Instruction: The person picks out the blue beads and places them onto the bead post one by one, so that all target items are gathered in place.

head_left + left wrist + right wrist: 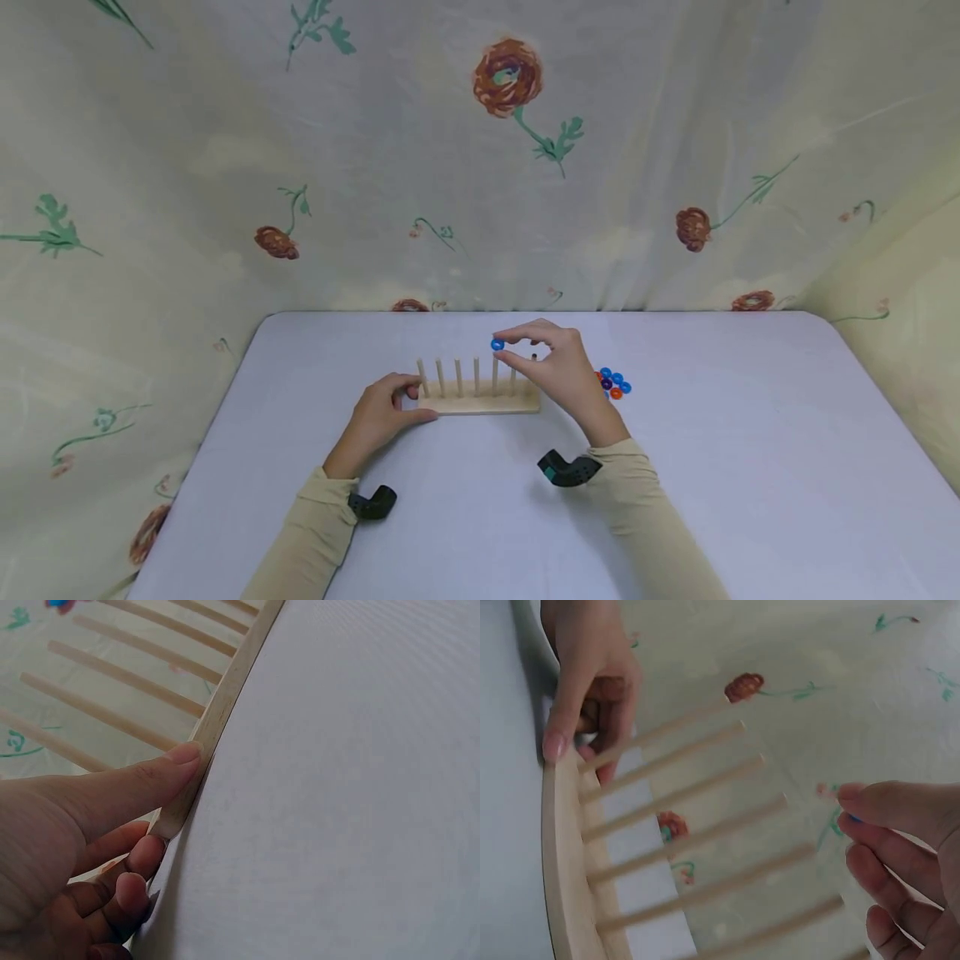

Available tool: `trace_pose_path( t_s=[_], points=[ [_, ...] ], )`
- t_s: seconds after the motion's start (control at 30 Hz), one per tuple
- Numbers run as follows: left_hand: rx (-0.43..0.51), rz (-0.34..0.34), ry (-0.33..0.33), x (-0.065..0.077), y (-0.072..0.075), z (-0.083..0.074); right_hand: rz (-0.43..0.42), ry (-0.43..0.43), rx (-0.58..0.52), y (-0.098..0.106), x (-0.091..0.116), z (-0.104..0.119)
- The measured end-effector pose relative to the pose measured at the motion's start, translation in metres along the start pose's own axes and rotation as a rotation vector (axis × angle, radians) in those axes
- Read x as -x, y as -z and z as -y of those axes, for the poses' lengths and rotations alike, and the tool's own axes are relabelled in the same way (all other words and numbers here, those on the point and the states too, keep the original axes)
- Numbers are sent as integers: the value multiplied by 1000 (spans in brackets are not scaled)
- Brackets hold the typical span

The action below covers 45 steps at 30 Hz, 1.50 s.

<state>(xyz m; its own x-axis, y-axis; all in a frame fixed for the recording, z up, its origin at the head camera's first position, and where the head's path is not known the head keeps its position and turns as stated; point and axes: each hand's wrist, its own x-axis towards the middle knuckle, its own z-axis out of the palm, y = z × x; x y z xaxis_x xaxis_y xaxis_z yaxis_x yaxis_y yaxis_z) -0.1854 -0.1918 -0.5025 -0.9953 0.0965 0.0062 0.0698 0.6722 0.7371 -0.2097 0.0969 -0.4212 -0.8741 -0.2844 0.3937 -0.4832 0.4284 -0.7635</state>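
Observation:
A pale wooden rack [487, 407] with a row of upright pegs stands on the table. My left hand [381, 411] holds its left end, thumb [176, 761] along the front edge of the base and fingers curled behind the end. Between thumb and index fingertip, my right hand [566, 371] pinches a small blue ring [497, 343]. The ring is right at the top of a peg [495, 375] right of the middle in the head view. Only a sliver of the blue ring [855, 818] shows between the fingers in the right wrist view.
Right of the rack, partly behind my right wrist, lies a loose cluster of blue, orange and dark rings [616, 379]. A white cloth covers the table [750, 450], and a flowered curtain [615, 167] hangs behind it. Each wrist wears a black device [568, 468].

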Motion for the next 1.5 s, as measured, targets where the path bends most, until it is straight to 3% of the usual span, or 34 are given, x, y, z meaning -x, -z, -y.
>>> trace_pose_path(
  t_s=[0.27, 0.53, 0.87, 1.5],
  points=[
    [-15, 2, 13, 0, 0, -2, 64, 110, 120, -50, -15, 24],
    [2, 8, 34, 2, 2, -5, 37, 200, 216, -79, -23, 39],
    [-13, 2, 2, 2, 2, -2, 10, 241, 290, -89, -21, 43],
    [-8, -1, -5, 1, 2, -2, -15, 267, 263, -90, -22, 39]
  ],
)
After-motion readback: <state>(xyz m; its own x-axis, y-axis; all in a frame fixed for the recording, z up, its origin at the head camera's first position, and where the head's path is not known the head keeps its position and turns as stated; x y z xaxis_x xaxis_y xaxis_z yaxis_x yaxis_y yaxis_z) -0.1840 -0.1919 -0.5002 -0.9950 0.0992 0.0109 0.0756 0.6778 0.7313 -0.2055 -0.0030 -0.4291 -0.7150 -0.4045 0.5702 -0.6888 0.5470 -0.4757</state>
